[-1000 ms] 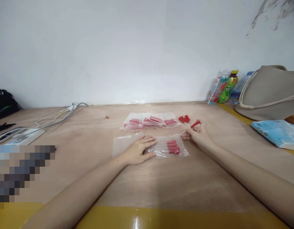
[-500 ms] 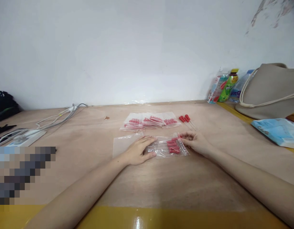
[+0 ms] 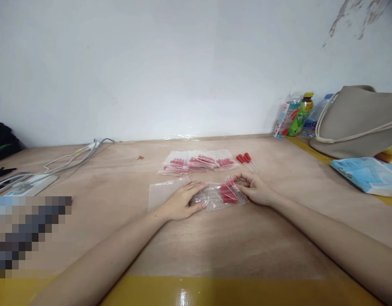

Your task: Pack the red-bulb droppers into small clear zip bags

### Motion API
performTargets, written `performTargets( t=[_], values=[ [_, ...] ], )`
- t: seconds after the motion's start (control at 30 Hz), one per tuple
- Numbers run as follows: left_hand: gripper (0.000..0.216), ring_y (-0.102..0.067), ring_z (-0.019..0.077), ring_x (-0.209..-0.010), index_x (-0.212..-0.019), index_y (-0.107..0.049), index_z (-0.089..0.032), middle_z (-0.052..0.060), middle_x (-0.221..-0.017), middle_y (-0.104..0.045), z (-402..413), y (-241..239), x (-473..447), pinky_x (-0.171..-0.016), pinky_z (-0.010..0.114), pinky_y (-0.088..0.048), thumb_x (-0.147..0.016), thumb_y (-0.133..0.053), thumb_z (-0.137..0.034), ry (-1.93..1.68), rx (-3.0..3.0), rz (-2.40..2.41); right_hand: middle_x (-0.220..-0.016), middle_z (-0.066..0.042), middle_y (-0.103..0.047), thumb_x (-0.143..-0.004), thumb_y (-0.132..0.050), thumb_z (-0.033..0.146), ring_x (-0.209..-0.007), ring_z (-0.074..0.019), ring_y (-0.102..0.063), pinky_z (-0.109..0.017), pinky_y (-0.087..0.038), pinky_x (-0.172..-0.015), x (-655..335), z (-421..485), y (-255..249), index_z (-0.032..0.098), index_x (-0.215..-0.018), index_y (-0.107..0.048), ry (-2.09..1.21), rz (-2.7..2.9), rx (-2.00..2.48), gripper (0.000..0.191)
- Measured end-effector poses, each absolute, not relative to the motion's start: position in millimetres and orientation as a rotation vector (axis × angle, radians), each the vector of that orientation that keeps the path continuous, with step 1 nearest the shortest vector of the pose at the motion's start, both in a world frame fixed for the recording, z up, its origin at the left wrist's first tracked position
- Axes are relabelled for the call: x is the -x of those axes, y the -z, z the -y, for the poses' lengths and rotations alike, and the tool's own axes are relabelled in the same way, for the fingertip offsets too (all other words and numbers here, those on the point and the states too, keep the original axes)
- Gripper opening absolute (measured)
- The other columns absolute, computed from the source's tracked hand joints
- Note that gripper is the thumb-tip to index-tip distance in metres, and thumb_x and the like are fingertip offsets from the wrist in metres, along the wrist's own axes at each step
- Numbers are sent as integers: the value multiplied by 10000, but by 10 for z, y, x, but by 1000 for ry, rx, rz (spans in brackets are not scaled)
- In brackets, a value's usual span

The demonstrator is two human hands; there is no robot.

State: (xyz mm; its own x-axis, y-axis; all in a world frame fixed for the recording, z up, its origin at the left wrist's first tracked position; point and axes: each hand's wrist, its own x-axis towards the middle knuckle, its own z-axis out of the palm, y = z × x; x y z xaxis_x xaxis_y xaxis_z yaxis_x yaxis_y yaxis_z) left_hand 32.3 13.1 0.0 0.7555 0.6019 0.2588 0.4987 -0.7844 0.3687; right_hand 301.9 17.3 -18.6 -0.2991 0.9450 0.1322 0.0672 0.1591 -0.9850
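A clear zip bag (image 3: 215, 196) with several red-capped droppers inside lies flat on the wooden table (image 3: 215, 242). My left hand (image 3: 183, 200) rests on its left end, fingers stretched flat, pressing it down. My right hand (image 3: 253, 188) is at the bag's right end, fingers curled and pinched on the bag's edge beside the red caps. An empty clear bag (image 3: 160, 192) lies partly under my left hand. Behind them is a row of filled bags (image 3: 198, 162). Three loose red-capped droppers (image 3: 245, 159) lie just beyond my right hand.
Drink bottles (image 3: 296, 115), a beige bag (image 3: 358, 123) and a blue packet (image 3: 364, 174) stand at the right. Grey cables (image 3: 71, 159) and a white power strip (image 3: 26, 185) lie at the left, near a black object (image 3: 1, 142). Yellow tape (image 3: 215, 293) marks the near edge.
My right hand carried a red-capped dropper from beside the loose ones to the bag's right end and now pinches there. My left hand stayed on the bag.
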Motion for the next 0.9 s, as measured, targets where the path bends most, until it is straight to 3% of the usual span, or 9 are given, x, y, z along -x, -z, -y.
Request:
performTargets(
  t=[0.2, 0.37, 0.5, 0.63, 0.73, 0.9],
  values=[
    [540, -431, 241, -1228, -1357, -357, -213, 95, -1331, -470, -127, -4, -331, -1043, 419, -335, -869, -517, -380, -534, -2673, -857, -751, -29, -693, -645, -679, 401, -681, -181, -647, -306, -515, -607, -2959, -261, 228, 198, -804, -620, -1106, 1524, 1170, 265],
    [538, -428, 240, -1234, -1341, -383, -202, 98, -1328, -475, -121, -8, -334, -1051, 425, -330, -859, -534, -388, -536, -2680, -880, -650, -21, -667, -668, -651, 394, -648, -189, -619, -297, -498, -577, -2983, -300, 239, 198, -664, -678, -883, 1695, 1259, 198],
    [532, -423, 231, -1245, -1337, -389, -194, 98, -1342, -466, -131, 16, -329, -1054, 425, -331, -864, -524, -396, -527, -2691, -887, -584, -9, -623, -720, -593, 388, -581, -151, -587, -256, -471, -525, -3005, -265, 163, 175, -663, -644, -1021, 1769, 1241, 226],
    [515, -387, 237, -1277, -1325, -414, -195, 96, -1366, -440, -139, 34, -323, -1069, 442, -309, -866, -516, -404, -495, -2697, -917, -383, 69, -449, -763, -553, 411, -324, -80, -405, -186, -321, -327, -2985, -222, 92, 175, -753, -559, -1126, 1464, 1471, 236],
    [502, -380, 241, -1283, -1318, -428, -202, 93, -1369, -438, -143, 37, -322, -1077, 447, -296, -867, -513, -407, -483, -2693, -918, -368, 84, -418, -737, -581, 478, -290, -65, -340, -176, -230, -286, -2960, -227, 96, 178, -758, -541, -1125, 1416, 1531, 304],
    [510, -381, 246, -1279, -1313, -434, -201, 103, -1368, -434, -133, 25, -323, -1071, 439, -305, -857, -531, -408, -501, -2674, -907, -553, 9, -595, -619, -694, 471, -495, -92, -517, -196, -389, -450, -2941, -267, 163, 152, -626, -569, -1185, 1527, 1336, 342]
  ],
)
